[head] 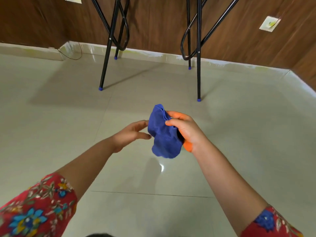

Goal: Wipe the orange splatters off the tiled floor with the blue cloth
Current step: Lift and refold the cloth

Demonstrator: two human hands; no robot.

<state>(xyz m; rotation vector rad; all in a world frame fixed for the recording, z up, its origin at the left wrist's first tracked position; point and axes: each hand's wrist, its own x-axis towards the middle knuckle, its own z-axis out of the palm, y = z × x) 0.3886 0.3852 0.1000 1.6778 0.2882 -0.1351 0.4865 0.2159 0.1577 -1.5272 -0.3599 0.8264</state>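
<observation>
1. grasps the bunched blue cloth (162, 139) in the right grip (185, 130): thumb across the front, fingers curled behind, clenched on the fabric.
2. carries the cloth in the air above the tiled floor (68, 117), clear of it, near the middle of the view.
3. shows orange staining (188, 146) on the right grip at the thumb tip, at one fingertip and at the heel of the palm.
4. presents the left grip (130, 134) released, fingers straight and slightly spread, tips just beside the left edge of the cloth; cannot tell whether touching.
5. places the cloth between the two grips: to the left of the right grip, to the right of the left grip.
6. runs the long axis of the cloth from far to near, with the loose lower end hanging below the right grip toward the person.
7. shows no orange splatters on the tiles in view; cannot tell whether wiped away or out of frame.
8. judged step: regathering the cloth with both grips, either ahead of a wipe or at its close.
9. judged requirement for a wipe: straight down from the right grip, the only holding one; loose end likely first onto the tile.
10. stands black table legs (198, 65) with blue caps (100, 89) on the floor beyond, well apart from the cloth.
</observation>
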